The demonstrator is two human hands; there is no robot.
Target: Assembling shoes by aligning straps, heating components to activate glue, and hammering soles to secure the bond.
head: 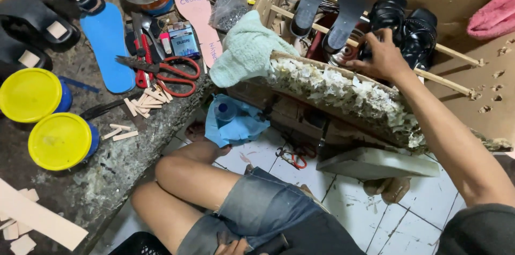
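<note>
Lying at the far left are two yellow-lidded tubs [45,118], then red-handled scissors [171,75] and a pale green towel [249,51]. The left hand [233,245] rests on the lap; its grip cannot be told. The right hand [382,54] reaches out, fingers curled loosely, touching a round metal tin [343,54] just left of the black shoes [405,27].

Person in faded blue denim shorts [263,207] with worn pale patches, dark grey short-sleeved top [477,231] at lower right, bare legs and forearm, right hand [382,54] bare, no watch, rings or gloves showing.
</note>
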